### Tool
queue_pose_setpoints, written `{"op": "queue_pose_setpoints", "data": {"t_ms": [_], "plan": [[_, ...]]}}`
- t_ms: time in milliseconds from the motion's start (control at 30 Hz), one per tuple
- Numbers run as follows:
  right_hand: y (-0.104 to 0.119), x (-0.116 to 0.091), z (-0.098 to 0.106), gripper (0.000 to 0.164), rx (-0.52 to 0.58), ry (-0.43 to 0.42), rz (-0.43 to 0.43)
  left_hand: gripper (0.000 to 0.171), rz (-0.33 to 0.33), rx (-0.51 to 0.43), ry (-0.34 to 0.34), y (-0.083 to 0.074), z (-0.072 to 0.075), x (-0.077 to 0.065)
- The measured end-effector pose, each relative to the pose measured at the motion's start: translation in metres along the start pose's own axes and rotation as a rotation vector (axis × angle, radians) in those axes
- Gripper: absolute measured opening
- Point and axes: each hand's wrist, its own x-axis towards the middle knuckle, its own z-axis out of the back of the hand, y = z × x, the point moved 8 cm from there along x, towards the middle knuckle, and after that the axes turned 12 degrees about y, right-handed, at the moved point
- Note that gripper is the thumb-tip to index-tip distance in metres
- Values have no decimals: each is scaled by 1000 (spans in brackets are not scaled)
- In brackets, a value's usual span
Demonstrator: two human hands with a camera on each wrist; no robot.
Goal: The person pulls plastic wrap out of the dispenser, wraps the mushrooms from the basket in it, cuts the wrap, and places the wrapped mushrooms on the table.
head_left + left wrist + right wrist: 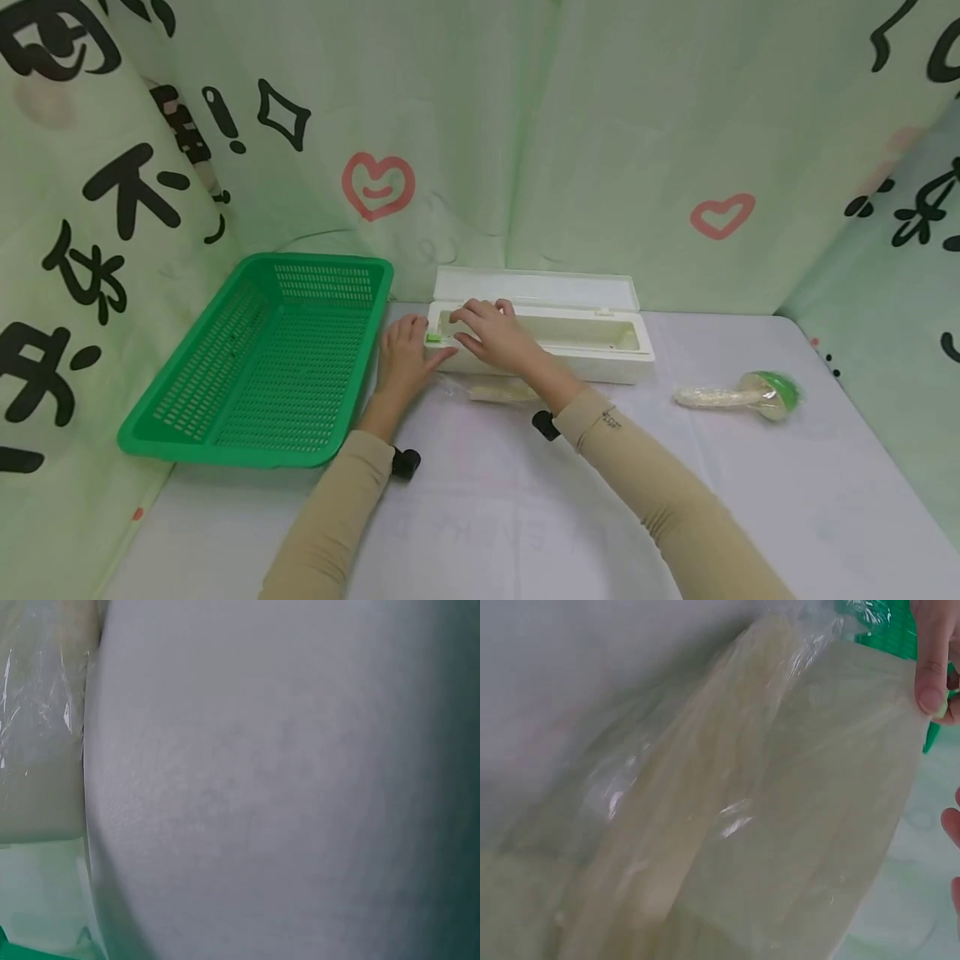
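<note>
A long white box [600,367] stands on the table with its lid [540,287] raised at the back. My left hand [402,362] holds the box's left end, its thumb on the front near a small green piece [433,338]. Over the left part of the opening is my right hand [498,337], its fingers bent loosely and apart, with nothing seen between them. In front of the box lies a pale yellow item in clear plastic [501,389], partly behind my right wrist. The right wrist view shows its plastic wrapping [705,802] close up.
A large green basket [247,454] stands left of the box. To the right lies a plastic-wrapped brush [738,398] with a green and white head. A pale green printed curtain [525,167] encloses the white-covered table [487,500].
</note>
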Motion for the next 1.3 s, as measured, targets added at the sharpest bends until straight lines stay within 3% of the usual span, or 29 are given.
{"op": "queue_pose_setpoints", "data": {"t_ms": [233,567,733,1000,1300], "plan": [[12,25,-15,22,6,69,30,57,-1,-36,12,6,0,-2],[19,36,-24,20,-151,104,27,62,78,-34,186,15,-12,-1],[21,37,-26,19,-258,164,29,60,84,12,231,16,-16,-1],[17,35,-29,28,-255,324,-14,59,70,120,240,11,-14,-1],[9,26,-31,20,-324,355,-9,60,64,226,254,1,-12,0]]}}
